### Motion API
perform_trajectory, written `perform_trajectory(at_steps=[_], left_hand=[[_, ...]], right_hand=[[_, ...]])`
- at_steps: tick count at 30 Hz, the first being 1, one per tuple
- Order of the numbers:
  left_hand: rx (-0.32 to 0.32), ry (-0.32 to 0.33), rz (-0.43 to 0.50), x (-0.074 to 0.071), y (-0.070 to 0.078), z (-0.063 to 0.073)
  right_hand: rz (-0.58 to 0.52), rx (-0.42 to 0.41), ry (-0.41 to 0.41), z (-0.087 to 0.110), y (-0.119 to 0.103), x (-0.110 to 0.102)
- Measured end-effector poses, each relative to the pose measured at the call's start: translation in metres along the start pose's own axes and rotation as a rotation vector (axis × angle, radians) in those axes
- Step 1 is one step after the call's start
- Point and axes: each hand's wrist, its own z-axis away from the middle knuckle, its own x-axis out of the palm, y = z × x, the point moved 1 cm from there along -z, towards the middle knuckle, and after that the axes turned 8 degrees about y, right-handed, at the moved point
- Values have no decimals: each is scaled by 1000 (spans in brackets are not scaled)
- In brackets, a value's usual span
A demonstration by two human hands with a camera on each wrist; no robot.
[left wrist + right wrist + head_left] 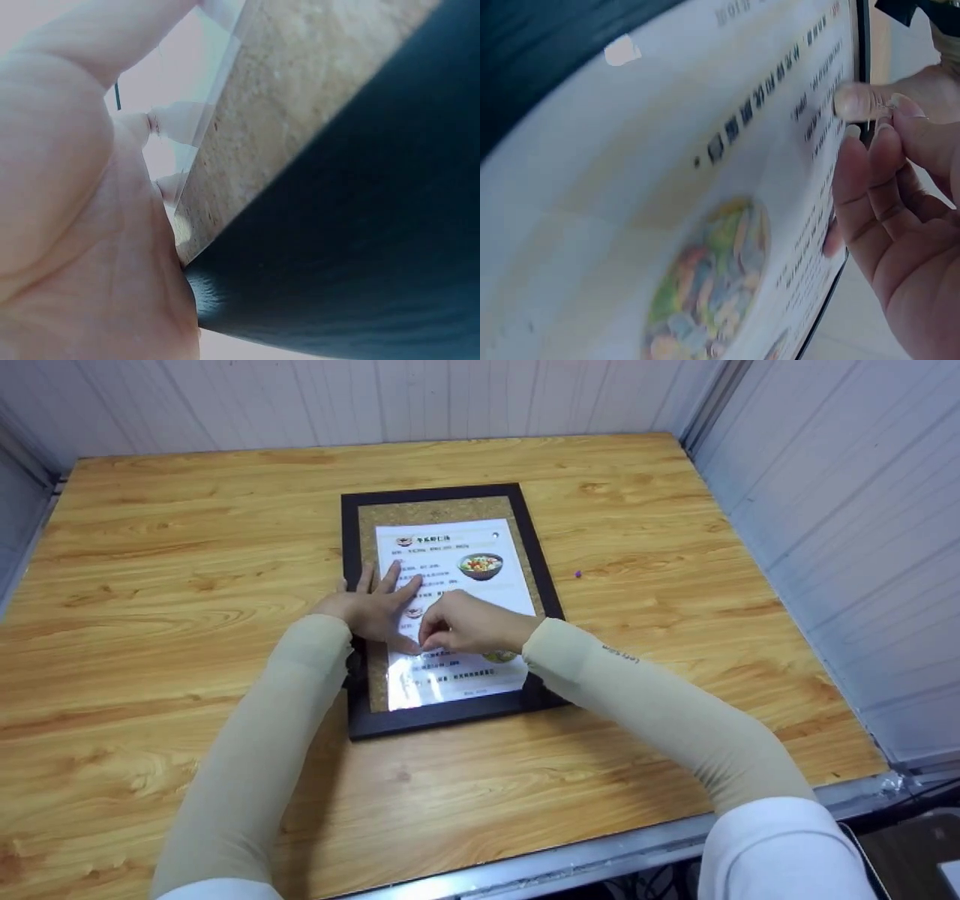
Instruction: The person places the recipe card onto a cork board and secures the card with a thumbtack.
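Note:
A printed recipe sheet [469, 607] with pictures of food lies on a cork board [439, 512] in a black frame [442, 724]. My left hand [375, 611] is spread over the sheet's left side, its palm across the frame edge. My right hand [476, 622] is beside the left thumb, low over the middle of the sheet. In the right wrist view its thumb and fingertips pinch a small, clear, pin-like piece [886, 109], mostly hidden by the fingers. A small pale pin [495, 535] sits at the sheet's upper right corner.
A tiny purple piece [577, 574] lies on the wooden table [202, 585] to the right of the frame. White panel walls [480, 397] stand behind and at the sides. The table's metal front edge [570, 870] runs near the body.

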Motion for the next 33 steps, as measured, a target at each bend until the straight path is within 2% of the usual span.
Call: perform_trajectory(at_steps=[5, 12, 26, 33], left_hand=[[-5, -2, 8, 0, 0, -1], [0, -4, 8, -1, 1, -1], [34, 12, -11, -2, 0, 2], [35, 10, -12, 0, -2, 1]], right_hand=[[-15, -54, -16, 0, -7, 14], [18, -151, -21, 3, -13, 31], [37, -142, 9, 1, -13, 40], [56, -95, 0, -1, -16, 40]])
